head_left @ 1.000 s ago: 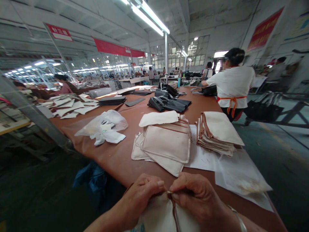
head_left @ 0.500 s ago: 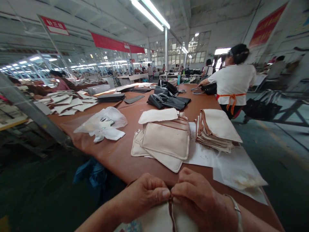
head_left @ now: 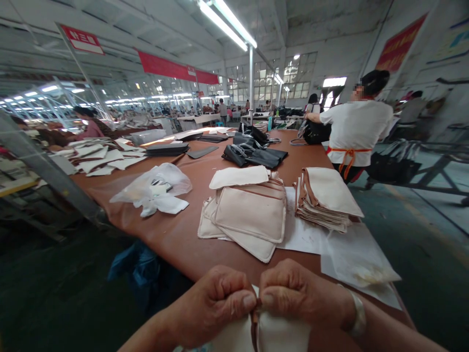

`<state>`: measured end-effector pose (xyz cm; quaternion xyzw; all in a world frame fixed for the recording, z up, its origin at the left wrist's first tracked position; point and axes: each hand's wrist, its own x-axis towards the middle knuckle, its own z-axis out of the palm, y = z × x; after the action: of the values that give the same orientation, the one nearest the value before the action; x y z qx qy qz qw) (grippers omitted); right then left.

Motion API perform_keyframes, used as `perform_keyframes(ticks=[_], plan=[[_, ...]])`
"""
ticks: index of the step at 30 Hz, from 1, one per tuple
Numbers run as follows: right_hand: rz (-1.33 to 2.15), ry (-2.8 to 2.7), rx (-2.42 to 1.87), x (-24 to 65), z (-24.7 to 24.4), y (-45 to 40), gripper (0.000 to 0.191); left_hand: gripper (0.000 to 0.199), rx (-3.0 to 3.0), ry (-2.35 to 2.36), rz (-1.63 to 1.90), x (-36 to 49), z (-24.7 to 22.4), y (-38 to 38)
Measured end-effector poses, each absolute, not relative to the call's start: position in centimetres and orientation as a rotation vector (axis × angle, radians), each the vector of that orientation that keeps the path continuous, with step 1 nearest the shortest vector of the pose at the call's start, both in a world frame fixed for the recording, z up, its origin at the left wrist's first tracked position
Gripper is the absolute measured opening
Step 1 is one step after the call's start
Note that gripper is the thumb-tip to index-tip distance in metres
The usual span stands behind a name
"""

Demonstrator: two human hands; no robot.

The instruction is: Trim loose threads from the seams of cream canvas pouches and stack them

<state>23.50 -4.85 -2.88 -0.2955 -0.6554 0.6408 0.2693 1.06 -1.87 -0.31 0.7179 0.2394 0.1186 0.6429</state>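
At the near edge of the table, my left hand [head_left: 223, 305] and my right hand [head_left: 302, 296] are side by side, closed in pinches on a cream fabric piece [head_left: 284, 335] with a brown strip down its middle. The thumbs press close together at the top of the strip, and the piece hangs below them, partly out of view. Just beyond lies a loose stack of cream stitched panels [head_left: 251, 212] with rounded corners. To its right is a pile of folded cream pieces [head_left: 333, 190] with brown edges.
The brown-covered table [head_left: 157, 239] carries a clear plastic bag [head_left: 176, 176], dark flat sheets [head_left: 167, 148], white cut pieces [head_left: 104, 156] and black handbags [head_left: 266, 155]. White paper [head_left: 300, 242] lies under the panels. A co-worker in a white shirt [head_left: 357, 127] stands at the right edge handling a black bag.
My hands have turned so the knuckles face each other more, still pinching the piece, and its brown strip gapes wider. The co-worker has raised a black bag and shifted slightly right.
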Motion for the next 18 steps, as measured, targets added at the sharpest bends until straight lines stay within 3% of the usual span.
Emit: perform_keyframes(ticks=[8, 14, 18], plan=[[1.649, -1.649, -0.618, 23.0, -4.7, -5.9, 0.042, 0.046, 1.25, 0.451, 0.512, 2.1, -3.6, -3.3], [1.595, -1.631, -0.696, 23.6, -2.9, -5.6, 0.058, 0.048, 1.442, 0.453, 0.462, 1.9, -2.3, -2.7], [1.64, -1.72, -0.712, 23.3, -1.7, -5.4, 0.047, 0.051, 1.556, 0.504, 0.483, 1.8, -1.5, -2.4]])
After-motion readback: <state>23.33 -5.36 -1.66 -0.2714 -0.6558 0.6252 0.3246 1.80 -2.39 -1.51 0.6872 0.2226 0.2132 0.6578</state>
